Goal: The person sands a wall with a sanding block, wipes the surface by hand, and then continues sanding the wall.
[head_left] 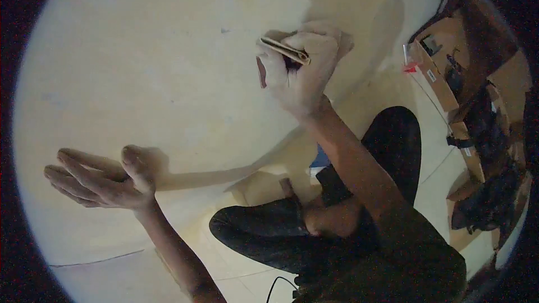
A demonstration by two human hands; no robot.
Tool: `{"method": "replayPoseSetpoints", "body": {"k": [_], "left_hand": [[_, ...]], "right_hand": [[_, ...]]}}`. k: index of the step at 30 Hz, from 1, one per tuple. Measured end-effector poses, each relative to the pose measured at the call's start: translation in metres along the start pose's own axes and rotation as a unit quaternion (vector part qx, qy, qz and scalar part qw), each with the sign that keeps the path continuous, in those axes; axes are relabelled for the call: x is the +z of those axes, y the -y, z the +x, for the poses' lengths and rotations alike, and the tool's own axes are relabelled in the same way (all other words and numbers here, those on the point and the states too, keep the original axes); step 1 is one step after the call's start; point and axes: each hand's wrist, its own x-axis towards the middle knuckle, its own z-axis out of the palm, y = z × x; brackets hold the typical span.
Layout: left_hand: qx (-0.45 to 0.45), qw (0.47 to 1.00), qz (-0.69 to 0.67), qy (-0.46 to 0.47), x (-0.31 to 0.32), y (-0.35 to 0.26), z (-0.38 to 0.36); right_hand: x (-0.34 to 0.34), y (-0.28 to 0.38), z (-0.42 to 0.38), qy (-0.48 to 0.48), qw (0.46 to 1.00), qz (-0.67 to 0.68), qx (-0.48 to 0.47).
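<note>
My right hand (311,67) is closed around a slim, folded wallet-like thing (285,50), raised over the pale surface (168,62). Its long tan edge faces up with a dark line along it, and a reddish-brown edge pokes out beside my fingers. The rest of it is hidden in my grip, and I cannot tell its exact kind. Off to the left, my left hand (104,182) is held palm up above the same surface, fingers stretched and thumb apart, with nothing in it.
My folded legs (264,221) are at the lower middle, with a blue-and-white item (320,160) by them. On the right are open cardboard boxes (441,81) with dark items and a small red piece (411,69). A black cable (273,285) curves at the bottom.
</note>
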Motion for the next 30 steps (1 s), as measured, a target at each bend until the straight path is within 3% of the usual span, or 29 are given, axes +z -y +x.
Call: {"method": "replayPoseSetpoints", "body": {"k": [3, 7, 11, 15, 19, 22, 25, 27, 30], "left_hand": [[-0.003, 1.000, -0.002, 0.000, -0.005, 0.000, 0.004], [-0.010, 1.000, 0.001, -0.004, -0.013, -0.002, 0.011], [0.001, 1.000, -0.003, -0.022, -0.013, 0.002, 0.012], [0.004, 1.000, -0.013, -0.017, -0.014, 0.005, 0.008], [-0.012, 1.000, -0.003, -0.007, -0.017, 0.005, 0.012], [-0.010, 1.000, 0.015, -0.009, -0.028, 0.006, 0.013], [-0.012, 1.000, 0.004, -0.011, -0.024, 0.006, 0.005], [-0.002, 1.000, 0.004, -0.004, -0.023, 0.010, 0.002], [-0.003, 1.000, 0.005, -0.009, -0.022, 0.002, 0.010]], "right_hand": [[-0.007, 0.001, 0.004, -0.028, 0.995, -0.072, -0.063], [-0.016, -0.017, -0.082, 0.008, 0.998, -0.056, 0.020], [-0.020, 0.007, -0.036, 0.022, 0.995, -0.099, -0.012], [-0.005, 0.022, 0.017, -0.043, 0.995, -0.025, -0.087], [-0.016, -0.001, -0.053, 0.026, 0.998, -0.028, 0.042], [-0.021, -0.016, -0.093, 0.043, 0.996, -0.037, 0.065], [-0.022, 0.002, -0.052, 0.026, 0.998, -0.016, 0.053], [-0.014, 0.025, 0.013, -0.025, 0.999, -0.008, -0.020], [-0.004, 0.026, 0.001, -0.048, 0.997, 0.024, 0.060]]}}
